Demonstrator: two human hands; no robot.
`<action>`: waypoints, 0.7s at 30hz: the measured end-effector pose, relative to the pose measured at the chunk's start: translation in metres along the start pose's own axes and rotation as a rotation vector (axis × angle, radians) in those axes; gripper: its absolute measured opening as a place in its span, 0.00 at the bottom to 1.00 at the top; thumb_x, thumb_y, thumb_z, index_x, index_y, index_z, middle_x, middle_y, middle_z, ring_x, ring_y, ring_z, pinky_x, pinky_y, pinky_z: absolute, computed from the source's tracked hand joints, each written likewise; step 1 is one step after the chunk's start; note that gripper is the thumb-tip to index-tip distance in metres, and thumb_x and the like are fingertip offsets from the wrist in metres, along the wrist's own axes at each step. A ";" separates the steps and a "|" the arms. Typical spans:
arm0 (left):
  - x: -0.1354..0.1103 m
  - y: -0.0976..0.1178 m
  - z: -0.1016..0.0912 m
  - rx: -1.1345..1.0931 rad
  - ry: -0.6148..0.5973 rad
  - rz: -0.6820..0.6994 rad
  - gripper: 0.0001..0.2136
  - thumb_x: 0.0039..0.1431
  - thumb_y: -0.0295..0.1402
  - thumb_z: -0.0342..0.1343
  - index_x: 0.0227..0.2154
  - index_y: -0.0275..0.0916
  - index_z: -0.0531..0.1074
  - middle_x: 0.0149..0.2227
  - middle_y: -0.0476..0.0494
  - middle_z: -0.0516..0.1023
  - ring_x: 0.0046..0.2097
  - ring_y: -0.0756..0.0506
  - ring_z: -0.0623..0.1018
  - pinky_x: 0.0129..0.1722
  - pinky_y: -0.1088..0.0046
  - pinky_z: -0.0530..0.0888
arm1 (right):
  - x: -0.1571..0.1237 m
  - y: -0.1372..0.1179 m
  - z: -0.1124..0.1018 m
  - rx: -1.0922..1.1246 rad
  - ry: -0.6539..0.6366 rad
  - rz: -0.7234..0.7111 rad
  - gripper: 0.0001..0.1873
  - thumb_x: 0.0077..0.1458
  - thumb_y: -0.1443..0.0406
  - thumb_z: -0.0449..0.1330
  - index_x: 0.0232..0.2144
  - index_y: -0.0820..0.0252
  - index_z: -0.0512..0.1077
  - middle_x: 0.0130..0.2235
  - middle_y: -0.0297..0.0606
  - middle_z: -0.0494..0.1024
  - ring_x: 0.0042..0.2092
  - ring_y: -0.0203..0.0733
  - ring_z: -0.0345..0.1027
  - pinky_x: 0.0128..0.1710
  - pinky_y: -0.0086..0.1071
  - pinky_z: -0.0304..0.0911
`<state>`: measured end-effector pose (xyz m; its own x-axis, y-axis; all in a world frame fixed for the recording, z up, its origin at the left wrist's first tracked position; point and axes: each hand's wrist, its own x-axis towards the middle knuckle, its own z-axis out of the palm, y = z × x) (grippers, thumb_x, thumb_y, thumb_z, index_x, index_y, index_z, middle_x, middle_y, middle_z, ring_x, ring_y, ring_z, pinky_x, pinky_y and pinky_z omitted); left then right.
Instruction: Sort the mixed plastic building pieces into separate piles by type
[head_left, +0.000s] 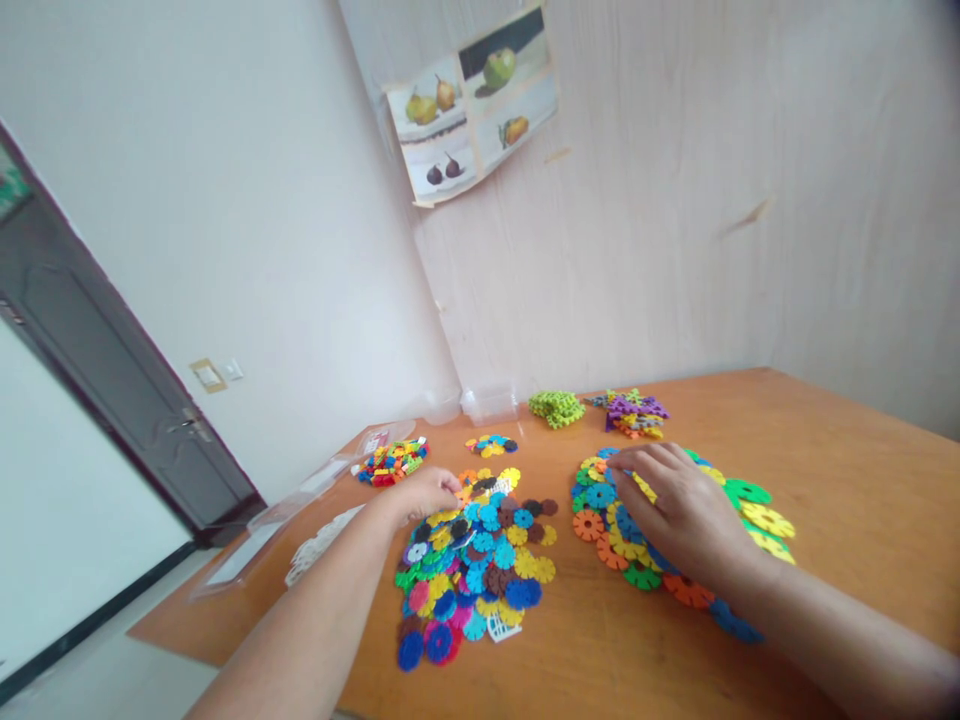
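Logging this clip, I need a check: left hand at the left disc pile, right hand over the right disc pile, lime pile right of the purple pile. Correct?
Not quite: the head view shows the lime pile left of the purple pile, not right of it. The left hand at the left disc pile and the right hand over the right disc pile are correct.

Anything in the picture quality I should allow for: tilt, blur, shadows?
Head view: tilted, so the door leans; head view: soft light, faint shadows on the table; head view: fine edges look soft on the discs; head view: top right corner darkened.
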<state>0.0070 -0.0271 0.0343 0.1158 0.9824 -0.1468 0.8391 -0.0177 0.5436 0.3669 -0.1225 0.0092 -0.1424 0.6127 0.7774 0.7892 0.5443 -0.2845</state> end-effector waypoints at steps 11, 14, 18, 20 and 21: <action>-0.003 0.013 -0.007 -0.080 0.154 0.019 0.07 0.42 0.30 0.57 0.28 0.37 0.74 0.27 0.48 0.77 0.33 0.48 0.74 0.31 0.76 0.67 | 0.002 0.011 0.004 0.095 0.087 0.205 0.12 0.59 0.59 0.53 0.37 0.55 0.75 0.38 0.41 0.78 0.42 0.48 0.70 0.43 0.41 0.65; -0.004 0.028 -0.007 -0.161 0.202 0.043 0.07 0.44 0.31 0.57 0.29 0.37 0.74 0.29 0.48 0.76 0.33 0.48 0.73 0.32 0.76 0.67 | 0.003 0.015 0.007 0.204 0.170 0.419 0.15 0.58 0.56 0.54 0.41 0.54 0.75 0.40 0.40 0.79 0.39 0.46 0.72 0.40 0.41 0.67; -0.003 0.060 0.011 -0.304 0.207 0.103 0.09 0.47 0.30 0.57 0.33 0.36 0.73 0.29 0.48 0.76 0.31 0.50 0.73 0.32 0.76 0.67 | 0.007 0.020 0.006 0.343 0.274 0.622 0.18 0.56 0.55 0.55 0.44 0.57 0.74 0.42 0.42 0.80 0.39 0.46 0.74 0.40 0.40 0.67; -0.003 0.081 0.025 -0.351 0.173 0.139 0.09 0.48 0.30 0.57 0.35 0.36 0.73 0.29 0.48 0.75 0.30 0.51 0.72 0.31 0.76 0.66 | 0.009 0.023 0.005 0.364 0.313 0.671 0.18 0.55 0.55 0.56 0.44 0.57 0.73 0.43 0.42 0.80 0.43 0.48 0.73 0.44 0.42 0.66; -0.003 0.092 0.033 -0.376 0.154 0.156 0.09 0.49 0.30 0.57 0.35 0.36 0.73 0.29 0.48 0.75 0.29 0.51 0.71 0.30 0.76 0.66 | 0.009 0.025 0.004 0.369 0.329 0.682 0.18 0.55 0.55 0.56 0.44 0.58 0.73 0.43 0.43 0.79 0.45 0.49 0.73 0.46 0.43 0.65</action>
<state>0.1012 -0.0383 0.0575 0.1215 0.9901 0.0700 0.5627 -0.1268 0.8169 0.3829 -0.1006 0.0070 0.5212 0.7081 0.4764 0.3851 0.3030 -0.8717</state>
